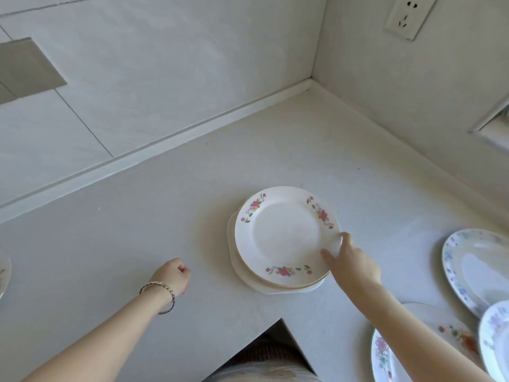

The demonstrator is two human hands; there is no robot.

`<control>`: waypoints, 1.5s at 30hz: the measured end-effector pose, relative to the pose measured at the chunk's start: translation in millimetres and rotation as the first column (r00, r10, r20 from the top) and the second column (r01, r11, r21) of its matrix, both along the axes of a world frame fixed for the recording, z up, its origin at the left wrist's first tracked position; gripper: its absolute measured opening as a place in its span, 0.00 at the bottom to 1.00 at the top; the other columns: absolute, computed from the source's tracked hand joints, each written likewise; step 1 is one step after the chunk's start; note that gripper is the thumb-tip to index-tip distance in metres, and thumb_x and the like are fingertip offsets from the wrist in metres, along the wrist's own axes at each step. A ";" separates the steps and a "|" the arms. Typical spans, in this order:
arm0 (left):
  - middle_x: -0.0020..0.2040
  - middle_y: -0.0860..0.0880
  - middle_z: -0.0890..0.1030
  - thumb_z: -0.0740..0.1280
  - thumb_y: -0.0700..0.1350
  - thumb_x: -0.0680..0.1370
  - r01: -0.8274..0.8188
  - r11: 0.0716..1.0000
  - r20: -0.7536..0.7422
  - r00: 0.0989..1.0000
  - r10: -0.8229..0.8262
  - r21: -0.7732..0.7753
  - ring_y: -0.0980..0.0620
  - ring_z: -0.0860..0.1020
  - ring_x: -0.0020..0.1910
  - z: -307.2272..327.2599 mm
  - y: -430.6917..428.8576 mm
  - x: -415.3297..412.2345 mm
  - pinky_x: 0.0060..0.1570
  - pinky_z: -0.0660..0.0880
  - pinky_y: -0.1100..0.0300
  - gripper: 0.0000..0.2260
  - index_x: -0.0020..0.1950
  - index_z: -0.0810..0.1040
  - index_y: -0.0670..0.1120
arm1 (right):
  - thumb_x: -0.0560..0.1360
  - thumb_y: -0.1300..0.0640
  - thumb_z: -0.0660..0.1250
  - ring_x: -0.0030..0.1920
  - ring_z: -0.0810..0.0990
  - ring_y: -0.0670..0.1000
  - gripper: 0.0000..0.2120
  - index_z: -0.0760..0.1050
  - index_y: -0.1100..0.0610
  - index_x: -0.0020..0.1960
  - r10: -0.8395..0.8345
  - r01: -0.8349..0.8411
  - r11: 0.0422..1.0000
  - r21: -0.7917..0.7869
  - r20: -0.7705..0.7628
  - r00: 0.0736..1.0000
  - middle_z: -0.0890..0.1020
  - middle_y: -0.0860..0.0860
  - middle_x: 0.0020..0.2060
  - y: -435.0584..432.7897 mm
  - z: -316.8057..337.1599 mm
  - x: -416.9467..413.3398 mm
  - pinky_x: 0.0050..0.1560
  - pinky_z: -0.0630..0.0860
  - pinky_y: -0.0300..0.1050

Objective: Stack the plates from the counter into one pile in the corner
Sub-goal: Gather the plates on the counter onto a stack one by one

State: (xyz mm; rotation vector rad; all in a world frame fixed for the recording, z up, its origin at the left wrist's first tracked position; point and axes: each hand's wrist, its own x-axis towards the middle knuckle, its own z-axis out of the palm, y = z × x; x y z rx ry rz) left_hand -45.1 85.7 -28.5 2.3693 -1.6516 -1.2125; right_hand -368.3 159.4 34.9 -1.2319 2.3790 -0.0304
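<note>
The right hand [352, 264] is pinching the rim of the flower plate [283, 235]. The thumb [345, 237] is pressing on the edge and one finger [327, 256] is lying on top. The other fingers are hiding under the hand, so I cannot tell where they are going. This plate is sitting on top of the pile [234, 260], just in front of the fingertips. The pile is resting on the counter [165, 216], a good way short of the corner [311, 81].

The plate is probably hard, smooth and a bit heavy. It is likely slippery, and it could chip or break if it bumps down. The rim is a good place to hold it, with the thumb on top and the fingers under.

The left hand [173, 275] is wearing a bracelet [162, 295]. Its fingers are curling in and holding nothing, well away from the pile.

More plates are waiting behind the right wrist: a big blue plate [473, 266], a small blue plate [495, 334], a red flower plate [382, 357] and a speckled plate [451, 329] under the arm. One more plate edge [4, 274] is peeking in far beyond the left hand. Nothing is standing between the fingers and the pile.
</note>
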 end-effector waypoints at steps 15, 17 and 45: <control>0.35 0.46 0.78 0.57 0.40 0.76 -0.269 0.962 0.027 0.962 0.271 -0.052 0.43 0.80 0.39 2.2 57.2 170.0 0.38 0.70 0.59 0.10 0.35 0.67 0.48 | 0.77 0.49 0.59 0.60 0.76 0.53 0.16 0.70 0.49 0.64 0.752 -0.809 0.578 0.111 0.314 0.580 0.77 0.50 0.60 -62.6 -7.2 249.6 0.58 0.71 0.46; 0.35 0.47 0.77 0.57 0.41 0.77 -0.327 0.942 0.081 0.940 0.332 -0.075 0.43 0.77 0.40 6.2 75.1 214.9 0.36 0.68 0.60 0.12 0.33 0.66 0.49 | 0.77 0.50 0.58 0.60 0.76 0.53 0.16 0.70 0.50 0.64 0.769 -0.833 0.541 0.116 0.333 0.546 0.77 0.51 0.60 -63.6 -16.8 294.2 0.59 0.71 0.45; 0.33 0.45 0.74 0.64 0.62 0.73 -0.313 0.947 0.281 0.905 0.319 -0.067 0.44 0.73 0.36 -0.8 135.3 517.9 0.37 0.67 0.54 0.23 0.34 0.64 0.44 | 0.78 0.53 0.57 0.54 0.79 0.52 0.13 0.74 0.51 0.61 0.730 -0.789 0.575 0.215 0.301 0.614 0.79 0.51 0.57 -49.1 -49.5 481.6 0.55 0.75 0.44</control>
